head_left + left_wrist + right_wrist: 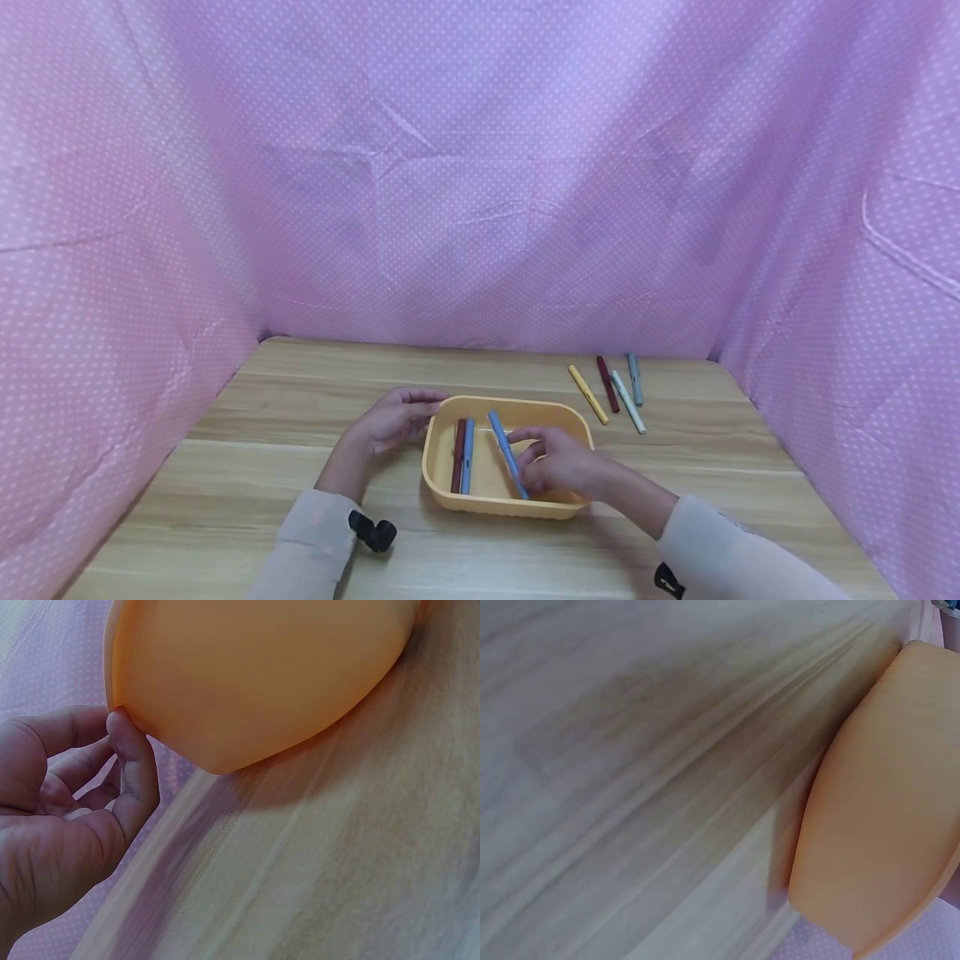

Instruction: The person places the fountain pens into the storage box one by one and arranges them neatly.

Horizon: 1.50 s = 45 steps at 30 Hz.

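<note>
A yellow-orange plastic tray (pixel 510 506) stands on the table, its outer wall (pixel 247 675) filling much of the left wrist view. At its far left corner, my left hand (pixel 396 418) pinches the rim between thumb and forefinger. My right hand (pixel 557 461) reaches inside the tray and holds a blue pen (pixel 501 437) between its fingers, the pen slanting with its top toward the far left. A dark red pen (pixel 457 458) and another blue pen (pixel 468 458) lie side by side in the tray's left part. The right wrist view leaves the right fingers out.
Beyond the tray to the right lie a yellow pen (pixel 588 393), a dark red pen (pixel 607 385), a pale green pen (pixel 627 402) and a grey-blue pen (pixel 635 380) on the wooden table (pixel 300 400). Pink dotted cloth (pixel 480 208) hangs around the back and sides.
</note>
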Tool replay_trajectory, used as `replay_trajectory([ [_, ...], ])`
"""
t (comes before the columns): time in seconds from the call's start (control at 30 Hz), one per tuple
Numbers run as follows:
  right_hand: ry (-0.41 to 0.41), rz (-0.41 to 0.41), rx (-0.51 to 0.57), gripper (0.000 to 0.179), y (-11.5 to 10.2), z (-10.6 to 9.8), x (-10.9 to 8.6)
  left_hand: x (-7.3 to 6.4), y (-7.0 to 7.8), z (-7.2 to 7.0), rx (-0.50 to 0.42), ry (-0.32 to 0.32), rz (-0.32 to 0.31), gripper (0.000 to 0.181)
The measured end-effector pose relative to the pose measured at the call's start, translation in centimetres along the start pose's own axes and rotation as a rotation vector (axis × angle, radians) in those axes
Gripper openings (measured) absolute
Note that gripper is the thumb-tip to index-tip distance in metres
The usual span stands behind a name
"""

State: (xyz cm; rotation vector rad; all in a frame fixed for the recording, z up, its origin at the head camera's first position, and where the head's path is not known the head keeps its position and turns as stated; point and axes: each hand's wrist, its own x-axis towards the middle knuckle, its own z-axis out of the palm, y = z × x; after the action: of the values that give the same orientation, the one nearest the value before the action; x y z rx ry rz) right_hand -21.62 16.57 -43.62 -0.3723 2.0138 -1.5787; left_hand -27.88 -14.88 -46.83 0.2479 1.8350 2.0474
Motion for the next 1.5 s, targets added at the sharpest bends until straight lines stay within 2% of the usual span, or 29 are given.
replay_trajectory([
  [0.7,0.019,0.067,0.077,0.058,0.0,2.0,1.2,-0.1,0.2,0.0,-0.001,-0.012,-0.002,0.038],
  [1.2,0.036,0.062,0.172,0.059,-0.2,4.0,2.5,-0.2,0.2,-0.1,-0.008,-0.021,-0.002,0.039],
  [1.5,0.058,0.081,0.145,0.06,-0.4,4.9,2.7,-0.1,0.1,-0.1,-0.022,-0.021,0.0,0.039],
])
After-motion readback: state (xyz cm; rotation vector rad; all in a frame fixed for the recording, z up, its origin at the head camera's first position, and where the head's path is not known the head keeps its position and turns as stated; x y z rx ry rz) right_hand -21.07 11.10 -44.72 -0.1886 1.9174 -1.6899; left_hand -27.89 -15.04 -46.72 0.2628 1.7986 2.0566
